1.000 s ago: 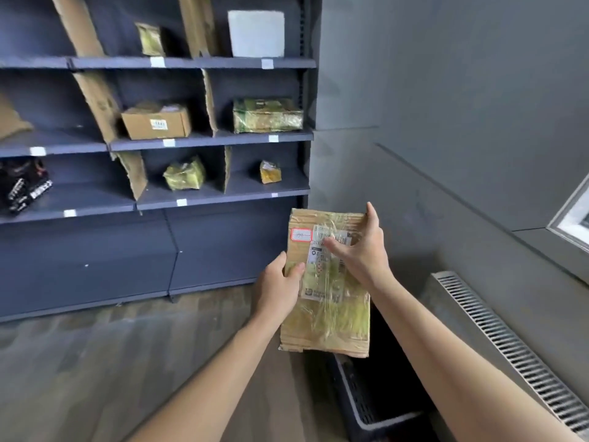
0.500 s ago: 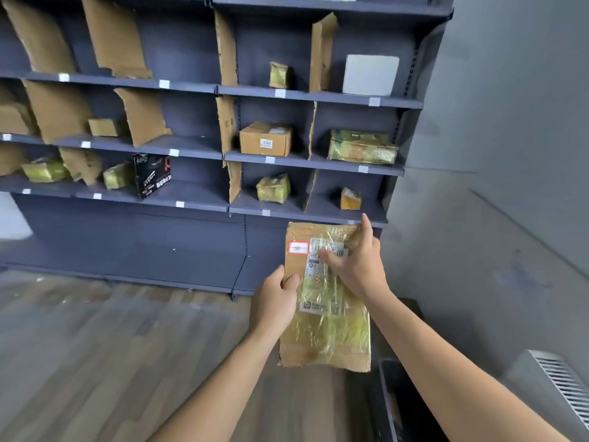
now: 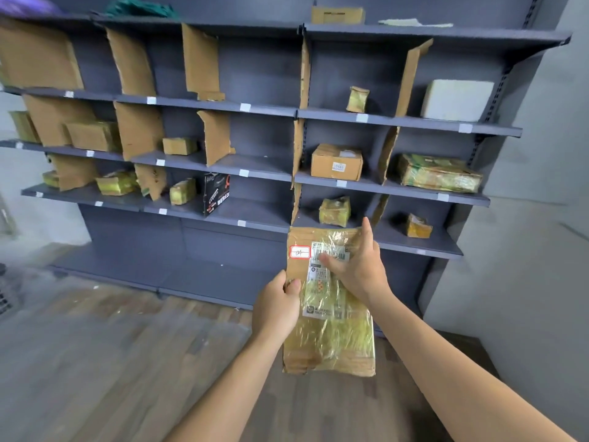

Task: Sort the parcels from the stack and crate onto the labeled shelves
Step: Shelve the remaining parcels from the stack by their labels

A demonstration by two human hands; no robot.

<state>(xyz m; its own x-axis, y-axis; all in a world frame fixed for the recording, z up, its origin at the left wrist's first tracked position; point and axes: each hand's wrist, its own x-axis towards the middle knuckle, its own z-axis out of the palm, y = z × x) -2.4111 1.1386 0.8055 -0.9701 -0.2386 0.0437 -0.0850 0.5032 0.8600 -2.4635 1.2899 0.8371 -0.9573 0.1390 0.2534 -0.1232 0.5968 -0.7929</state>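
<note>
Before the shelves (image 3: pixel 266 169): flat, tape-wrapped parcel (image 3: pixel 333 336).

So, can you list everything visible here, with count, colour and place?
parcel: one, brown, tape-wrapped, held before the shelves
sticker: one, white with red frame, parcel's top left
shelves: one unit, dark grey, ahead
dividers: several, brown cardboard, upright between compartments
tags: many, white, on shelf edges
brown box: one, middle shelf, right section
white box: one, upper shelf, far right
black box: one, lowest shelf, centre
taped packs: several, yellow-green, scattered over shelves
floor: wooden, grey-brown, below
left hand: grips parcel's left edge
right hand: holds parcel's top right
</note>
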